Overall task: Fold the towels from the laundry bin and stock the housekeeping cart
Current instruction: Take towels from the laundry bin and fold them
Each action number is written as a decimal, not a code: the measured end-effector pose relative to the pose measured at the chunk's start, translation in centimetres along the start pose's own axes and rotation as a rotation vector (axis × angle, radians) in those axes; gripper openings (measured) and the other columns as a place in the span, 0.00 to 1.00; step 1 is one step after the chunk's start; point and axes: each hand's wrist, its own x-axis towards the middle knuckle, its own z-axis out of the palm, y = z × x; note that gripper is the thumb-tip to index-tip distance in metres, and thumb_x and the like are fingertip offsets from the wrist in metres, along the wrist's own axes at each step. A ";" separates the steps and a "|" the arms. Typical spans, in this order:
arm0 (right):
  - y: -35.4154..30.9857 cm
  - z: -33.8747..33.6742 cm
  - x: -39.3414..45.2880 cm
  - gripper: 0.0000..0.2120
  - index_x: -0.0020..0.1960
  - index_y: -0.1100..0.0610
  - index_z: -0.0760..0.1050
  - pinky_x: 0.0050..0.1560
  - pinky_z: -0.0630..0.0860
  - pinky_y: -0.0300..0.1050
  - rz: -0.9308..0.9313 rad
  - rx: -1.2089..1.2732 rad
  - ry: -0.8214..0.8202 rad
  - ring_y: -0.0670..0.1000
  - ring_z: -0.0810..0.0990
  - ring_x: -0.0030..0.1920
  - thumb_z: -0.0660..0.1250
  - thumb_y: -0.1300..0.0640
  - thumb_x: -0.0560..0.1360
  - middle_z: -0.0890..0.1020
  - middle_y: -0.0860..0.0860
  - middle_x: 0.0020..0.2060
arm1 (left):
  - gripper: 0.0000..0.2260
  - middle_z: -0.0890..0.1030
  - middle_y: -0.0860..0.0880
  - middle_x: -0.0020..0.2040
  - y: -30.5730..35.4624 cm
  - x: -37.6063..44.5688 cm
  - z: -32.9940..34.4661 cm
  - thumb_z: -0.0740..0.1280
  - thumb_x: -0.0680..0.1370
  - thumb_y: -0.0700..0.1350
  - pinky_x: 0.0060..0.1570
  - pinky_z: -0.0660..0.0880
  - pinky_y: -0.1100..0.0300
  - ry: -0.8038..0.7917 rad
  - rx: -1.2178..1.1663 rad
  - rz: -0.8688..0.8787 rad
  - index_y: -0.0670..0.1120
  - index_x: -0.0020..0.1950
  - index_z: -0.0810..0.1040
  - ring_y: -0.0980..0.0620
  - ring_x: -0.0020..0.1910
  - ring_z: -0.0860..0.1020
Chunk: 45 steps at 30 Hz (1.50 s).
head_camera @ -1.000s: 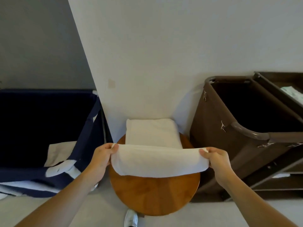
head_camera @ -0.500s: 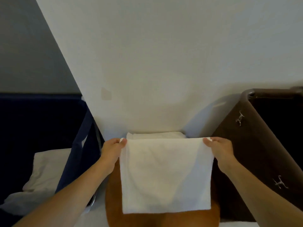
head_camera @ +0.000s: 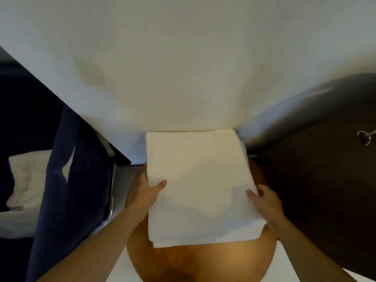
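A folded white towel (head_camera: 199, 180) lies flat on the round wooden table (head_camera: 203, 263), its far edge against the wall. My left hand (head_camera: 147, 193) grips the towel's left edge, thumb on top and fingers tucked under it. On the right edge my right hand (head_camera: 267, 202) holds it the same way, with the thumb pressed on the cloth. The navy laundry bin (head_camera: 67, 180) stands to the left with white linen (head_camera: 26, 180) inside. The brown housekeeping cart (head_camera: 325, 169) fills the right side.
A white wall (head_camera: 183, 68) rises directly behind the table. A metal hook (head_camera: 366, 137) hangs on the cart's side. The bin's chrome frame (head_camera: 111, 196) sits close to my left forearm. Pale floor shows on both sides of the table.
The towel, held up and hanging open half a second ago, now lies folded flat on the stack on the table. Both hands have moved down to its side edges, and my view has come closer.
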 end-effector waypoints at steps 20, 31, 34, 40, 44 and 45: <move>6.1 -0.3 -3.9 0.16 0.59 0.54 0.77 0.44 0.83 0.49 0.080 0.308 -0.173 0.55 0.82 0.52 0.69 0.45 0.78 0.81 0.51 0.53 | 0.21 0.80 0.48 0.60 -8.2 -11.0 1.6 0.75 0.76 0.55 0.56 0.80 0.48 0.116 -0.076 -0.237 0.48 0.66 0.77 0.45 0.57 0.80; 12.8 0.4 -7.2 0.06 0.48 0.54 0.80 0.50 0.84 0.58 0.165 0.371 -0.024 0.57 0.83 0.48 0.75 0.54 0.75 0.84 0.54 0.51 | 0.13 0.86 0.46 0.53 -12.1 -13.1 0.5 0.78 0.73 0.41 0.58 0.80 0.44 0.105 -0.042 -0.276 0.47 0.56 0.83 0.44 0.51 0.85; 13.6 1.0 -6.8 0.11 0.52 0.56 0.79 0.50 0.82 0.56 0.218 0.252 -0.010 0.58 0.82 0.47 0.76 0.54 0.74 0.83 0.55 0.50 | 0.18 0.83 0.44 0.53 -12.8 -13.1 1.6 0.77 0.70 0.39 0.52 0.82 0.46 0.097 0.059 -0.379 0.44 0.59 0.80 0.42 0.51 0.82; 8.3 1.2 -6.2 0.31 0.74 0.53 0.67 0.64 0.74 0.59 -0.271 -0.241 0.206 0.59 0.71 0.68 0.70 0.42 0.76 0.72 0.55 0.70 | 0.30 0.66 0.46 0.78 -9.8 -11.9 4.8 0.68 0.78 0.56 0.71 0.69 0.41 0.371 0.642 0.291 0.53 0.79 0.64 0.42 0.76 0.66; 5.7 4.9 -3.1 0.38 0.81 0.49 0.56 0.71 0.65 0.65 -0.475 -0.569 0.187 0.65 0.58 0.78 0.53 0.30 0.78 0.57 0.58 0.80 | 0.38 0.40 0.48 0.84 -8.2 -7.1 7.7 0.49 0.78 0.74 0.77 0.45 0.37 0.198 1.114 0.510 0.59 0.83 0.43 0.40 0.82 0.40; 5.8 5.7 -1.9 0.39 0.82 0.48 0.51 0.71 0.63 0.67 -0.462 -0.616 0.159 0.66 0.56 0.78 0.49 0.29 0.77 0.54 0.57 0.81 | 0.38 0.38 0.48 0.83 -8.0 -5.8 8.2 0.45 0.78 0.75 0.77 0.42 0.34 0.172 1.174 0.531 0.60 0.83 0.41 0.40 0.82 0.38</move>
